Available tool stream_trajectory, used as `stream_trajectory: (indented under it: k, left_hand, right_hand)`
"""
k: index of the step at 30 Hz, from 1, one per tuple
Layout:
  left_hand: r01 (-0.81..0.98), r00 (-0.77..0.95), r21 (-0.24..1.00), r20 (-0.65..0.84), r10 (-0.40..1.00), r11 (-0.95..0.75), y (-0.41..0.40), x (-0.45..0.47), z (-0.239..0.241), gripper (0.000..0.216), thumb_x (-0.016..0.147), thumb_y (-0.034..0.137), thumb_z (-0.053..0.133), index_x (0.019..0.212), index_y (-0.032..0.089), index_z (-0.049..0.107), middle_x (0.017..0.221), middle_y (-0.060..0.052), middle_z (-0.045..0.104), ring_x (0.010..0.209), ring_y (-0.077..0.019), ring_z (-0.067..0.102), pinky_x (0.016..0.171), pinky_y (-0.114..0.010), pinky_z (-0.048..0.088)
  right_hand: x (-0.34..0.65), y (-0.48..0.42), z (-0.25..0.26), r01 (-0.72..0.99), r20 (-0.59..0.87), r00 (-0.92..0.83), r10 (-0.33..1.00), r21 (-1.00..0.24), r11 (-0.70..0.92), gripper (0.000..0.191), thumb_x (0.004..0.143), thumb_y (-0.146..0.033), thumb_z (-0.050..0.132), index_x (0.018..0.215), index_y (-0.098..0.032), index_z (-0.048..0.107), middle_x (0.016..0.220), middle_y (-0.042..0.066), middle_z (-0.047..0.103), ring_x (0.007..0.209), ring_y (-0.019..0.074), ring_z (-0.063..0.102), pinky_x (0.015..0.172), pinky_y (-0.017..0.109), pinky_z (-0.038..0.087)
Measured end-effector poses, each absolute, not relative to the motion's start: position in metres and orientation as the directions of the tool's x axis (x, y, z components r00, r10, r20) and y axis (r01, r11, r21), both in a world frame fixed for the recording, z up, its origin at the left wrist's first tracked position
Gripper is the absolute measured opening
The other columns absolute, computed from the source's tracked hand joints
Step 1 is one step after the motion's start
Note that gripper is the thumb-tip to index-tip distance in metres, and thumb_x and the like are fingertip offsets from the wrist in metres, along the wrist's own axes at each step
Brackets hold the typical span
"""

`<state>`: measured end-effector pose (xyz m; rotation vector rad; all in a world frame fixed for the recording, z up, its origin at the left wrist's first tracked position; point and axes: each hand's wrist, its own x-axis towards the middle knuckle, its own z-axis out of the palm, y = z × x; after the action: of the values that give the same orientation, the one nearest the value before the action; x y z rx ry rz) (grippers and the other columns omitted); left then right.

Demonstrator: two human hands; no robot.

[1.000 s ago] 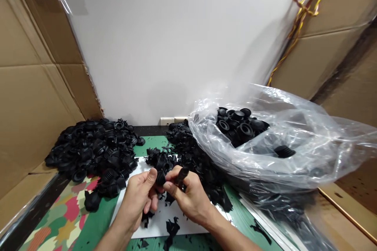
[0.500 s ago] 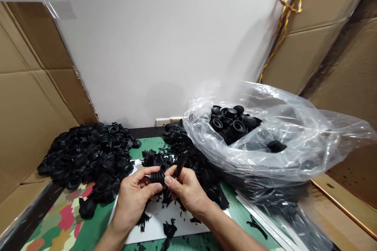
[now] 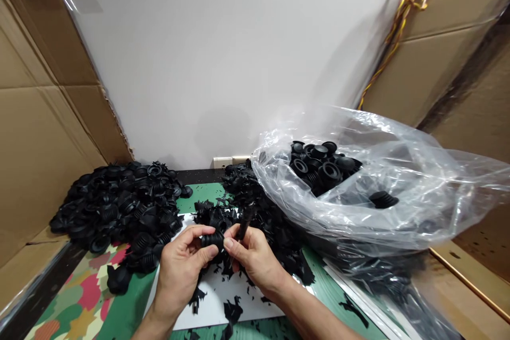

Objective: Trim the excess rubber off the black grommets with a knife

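My left hand (image 3: 181,268) and my right hand (image 3: 251,257) meet over a white sheet (image 3: 215,303), both pinching one black ribbed rubber part (image 3: 212,239). The left thumb and fingers wrap its left side. The right thumb presses its right edge, and that hand also grips a thin dark tool (image 3: 244,227) that sticks up between its fingers. Black rubber trimmings (image 3: 233,309) lie scattered under the hands.
A heap of black ribbed parts (image 3: 119,207) lies at the left. A clear plastic bag (image 3: 378,191) with more such parts (image 3: 321,164) fills the right. Black scraps (image 3: 258,207) pile up behind the hands. Cardboard walls (image 3: 35,133) stand on both sides, yellow-red wires (image 3: 402,5) hang top right.
Both hands have turned the rubber part between the fingers and stayed over the white sheet. The head view shifted slightly.
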<state>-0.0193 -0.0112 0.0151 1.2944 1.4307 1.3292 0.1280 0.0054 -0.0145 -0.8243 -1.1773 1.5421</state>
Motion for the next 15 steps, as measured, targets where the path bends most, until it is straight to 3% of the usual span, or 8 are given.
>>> stream_trajectory:
  k: [9,12,15]
  left_hand:
    - [0.215,-0.219,0.971,0.154,0.963,-0.106,-0.011,-0.019,0.016,0.017,0.054,0.024,0.073,0.07,0.019,0.072,0.064,0.001,0.064,0.049,-0.0114,0.05,0.046,-0.023,0.04]
    - [0.22,-0.229,0.969,0.159,0.96,-0.108,-0.011,-0.02,0.015,0.017,0.054,0.024,0.073,0.07,0.019,0.072,0.063,0.001,0.063,0.049,-0.0114,0.049,0.044,-0.022,0.038]
    - [0.219,-0.224,0.969,0.162,0.961,-0.112,-0.012,-0.022,0.014,0.017,0.055,0.025,0.073,0.071,0.018,0.072,0.062,0.001,0.063,0.048,-0.0113,0.048,0.044,-0.022,0.038]
  right_hand:
    - [0.131,0.008,-0.013,-0.37,0.074,-0.207,0.976,-0.929,-0.008,0.046,0.067,-0.059,0.072,0.075,-0.015,0.063,0.059,-0.005,0.052,0.039,0.0057,0.045,0.038,0.019,0.039]
    - [0.142,0.01,-0.007,-0.431,0.13,-0.112,0.985,-0.9,0.069,0.046,0.07,-0.059,0.07,0.084,-0.015,0.069,0.065,0.0,0.06,0.053,0.0113,0.058,0.049,0.023,0.05]
    - [0.149,0.011,-0.002,-0.505,0.107,-0.1,0.989,-0.862,0.042,0.044,0.07,-0.059,0.07,0.081,-0.016,0.068,0.076,0.004,0.065,0.07,0.0185,0.068,0.057,0.028,0.056]
